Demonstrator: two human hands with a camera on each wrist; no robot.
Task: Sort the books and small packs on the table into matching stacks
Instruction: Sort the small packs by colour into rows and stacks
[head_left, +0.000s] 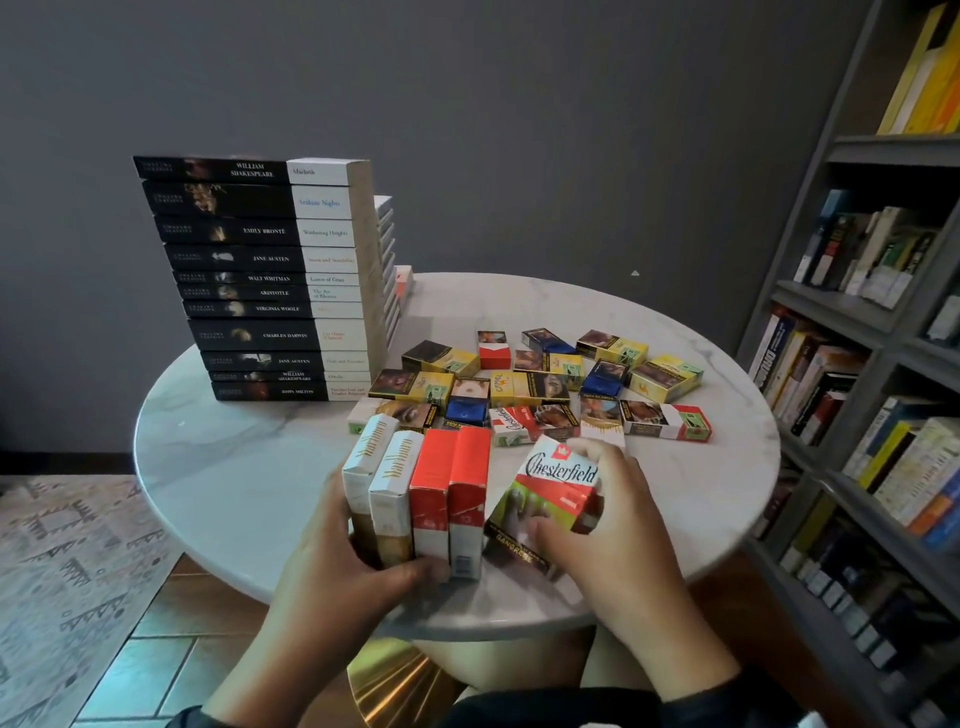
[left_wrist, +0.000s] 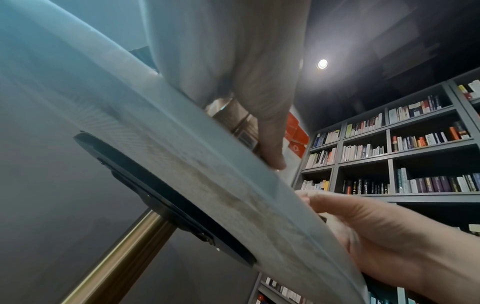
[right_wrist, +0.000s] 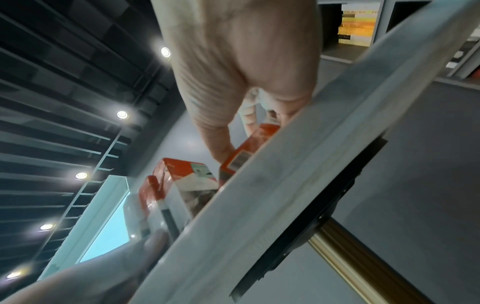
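From the head view, you are sitting at a round marble table (head_left: 234, 467). Your left hand (head_left: 358, 566) is curling round the near end of a row of four upright packs (head_left: 421, 499), two white-and-gold ones on the left and two red-and-white ones on the right, standing side by side and touching. Your right hand (head_left: 613, 519) is gripping a tilted Chesterfield pack (head_left: 550, 493), just right of the row, with fingers over its far top and thumb on its near face. Beyond your hands, loose packs (head_left: 545, 384) in yellow, blue, red and white are lying scattered across the middle of the table. A tall stack of books (head_left: 270, 280) with black-and-white spines is standing at the far left of the table, a second stack partly hidden behind it. A bookcase (head_left: 872, 322) is filling the right side.

From the left wrist, you are looking up past the table edge (left_wrist: 207, 164). Your left hand (left_wrist: 259, 86) is wrapping its thumb across the near faces of the row (left_wrist: 296, 139), where red and gold show. Your right hand (left_wrist: 376, 236) is showing lower right; its hold is hidden here.

From the right wrist, your right hand (right_wrist: 233, 72) is pinching the red pack (right_wrist: 249, 148) just above the table edge (right_wrist: 298, 164). The red-and-white packs of the row (right_wrist: 187, 181) are standing beside it, with your left hand (right_wrist: 91, 277) blurred below.
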